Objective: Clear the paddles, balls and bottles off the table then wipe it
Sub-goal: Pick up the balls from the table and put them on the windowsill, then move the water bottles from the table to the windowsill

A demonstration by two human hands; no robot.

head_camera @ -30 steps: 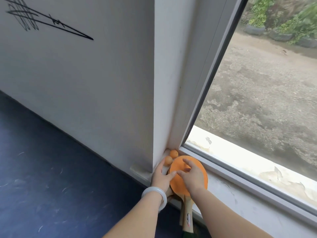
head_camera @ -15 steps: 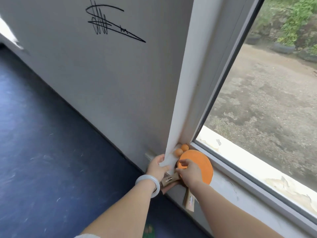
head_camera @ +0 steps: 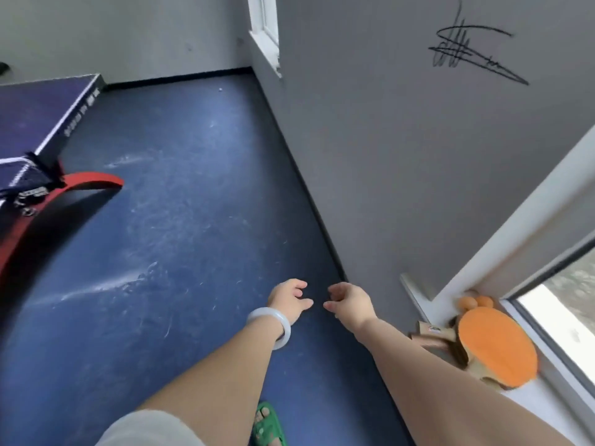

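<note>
View from a head-worn camera, looking down at two bare forearms stretched out over a dark blue floor point(head_camera: 167, 220). The left hand point(head_camera: 288, 300) and the right hand point(head_camera: 349, 302) hang side by side, close but not touching. The fingers of both are loosely curled and neither holds anything. A pale bangle point(head_camera: 270, 326) circles the left wrist.

The paddles point(head_camera: 497, 344) lie stacked on the white window sill point(head_camera: 531, 403), well to the right of the right hand and beside its forearm. The top one has orange rubber facing up, and the wooden handles point(head_camera: 431, 334) point out toward the room. Two orange balls point(head_camera: 473, 302) sit in the sill's far corner, just beyond the paddle blade, against the window frame.

A black scribble point(head_camera: 473, 53) like a signature is drawn high on the grey wall; no words can be read in it. A small label on one handle and the white print along the table's edge are too blurred to read.

At far left is a corner of the blue table tennis table point(head_camera: 38, 104), with a net clamp point(head_camera: 29, 191) and a curved red leg point(head_camera: 87, 183) below it. A foot in a green sandal point(head_camera: 267, 423) shows at the bottom. A second window point(head_camera: 265, 30) is set in the wall farther along.
</note>
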